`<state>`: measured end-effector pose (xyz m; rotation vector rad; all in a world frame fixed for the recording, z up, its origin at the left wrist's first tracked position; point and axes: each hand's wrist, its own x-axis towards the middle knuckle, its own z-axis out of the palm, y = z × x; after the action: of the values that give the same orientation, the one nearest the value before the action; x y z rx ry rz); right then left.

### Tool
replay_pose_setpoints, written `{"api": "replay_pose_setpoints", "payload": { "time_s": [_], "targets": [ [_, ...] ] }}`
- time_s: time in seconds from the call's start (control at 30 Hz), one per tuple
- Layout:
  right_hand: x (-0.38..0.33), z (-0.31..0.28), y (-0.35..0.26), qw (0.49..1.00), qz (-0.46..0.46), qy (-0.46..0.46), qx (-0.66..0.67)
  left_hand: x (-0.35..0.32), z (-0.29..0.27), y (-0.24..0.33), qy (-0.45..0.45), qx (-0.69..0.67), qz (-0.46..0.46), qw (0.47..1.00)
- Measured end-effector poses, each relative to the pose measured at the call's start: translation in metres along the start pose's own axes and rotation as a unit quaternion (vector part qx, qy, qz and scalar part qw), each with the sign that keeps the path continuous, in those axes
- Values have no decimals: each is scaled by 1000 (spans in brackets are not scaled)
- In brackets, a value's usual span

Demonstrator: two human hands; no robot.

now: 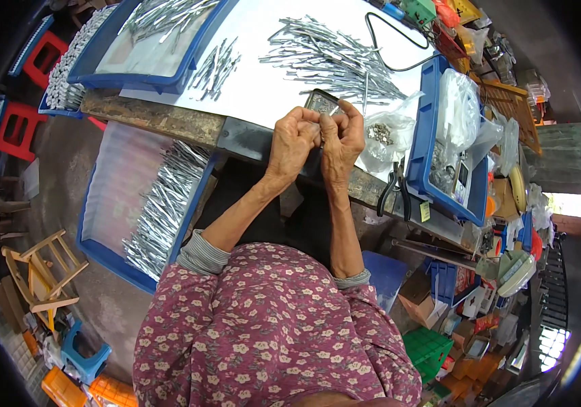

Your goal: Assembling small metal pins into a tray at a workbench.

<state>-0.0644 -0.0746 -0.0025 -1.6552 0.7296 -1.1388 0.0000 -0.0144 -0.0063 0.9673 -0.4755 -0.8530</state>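
My left hand [292, 144] and my right hand [342, 144] meet over the bench's front edge, thumbs and fingers pinched together. Whatever lies between the fingertips is too small and covered to name. Just beyond them is a small dark-rimmed tray [320, 102], partly hidden by my fingers. A large loose heap of thin silvery metal strips [328, 57] spreads over the white bench top [253, 91]. To its left lies a smaller heap of strips [216, 71]. Beside my right hand, a clear plastic bag [402, 122] holds small round metal pieces [379, 134].
Black-handled pliers [396, 191] overhang the bench edge. A blue crate [421, 152] with plastic bags stands at right, a blue tray [185, 71] of strips at left. Below left, another blue crate [89, 203] holds many strips. A black cable [372, 37] loops at the back.
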Motion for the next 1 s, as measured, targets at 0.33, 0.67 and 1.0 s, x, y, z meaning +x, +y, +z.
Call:
{"api": "replay_pose_setpoints", "payload": {
  "time_s": [0.33, 0.67, 1.0],
  "targets": [
    [0, 8, -1, 998, -7, 33, -61, -2, 3, -1, 49, 200, 82, 975],
    [5, -3, -9, 998, 41, -35, -19, 8, -18, 18, 50, 303, 122, 944],
    [10, -37, 1, 921, -162, -71, -347, 76, -114, 57, 203, 653, 337, 647]
  ]
}}
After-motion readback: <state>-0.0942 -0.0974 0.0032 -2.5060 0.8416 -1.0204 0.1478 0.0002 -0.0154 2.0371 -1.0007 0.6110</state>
